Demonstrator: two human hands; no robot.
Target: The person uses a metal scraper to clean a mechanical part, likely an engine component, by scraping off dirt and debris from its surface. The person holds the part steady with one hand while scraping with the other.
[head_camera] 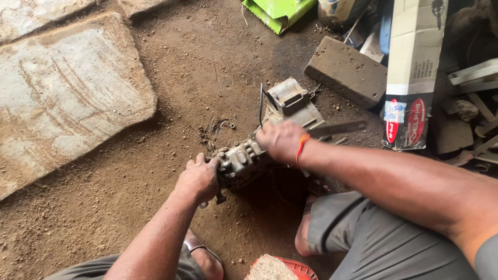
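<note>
a person crouches on the dirt floor (155, 171), left hand (198, 180) clamped on the near end of a grimy metal pump (244, 161), right hand (280, 141) closed over its top. the casting looks heavy, rigid and oily, best gripped by its body. a stone slab (62, 93) and a brick (346, 71) lie nearby.

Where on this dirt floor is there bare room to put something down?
The widest bare dirt runs between the stone slab and the engine part. More lies below the slab, left of the left hand. The top right is crowded: brick, tall carton, green box and scrap.
</note>
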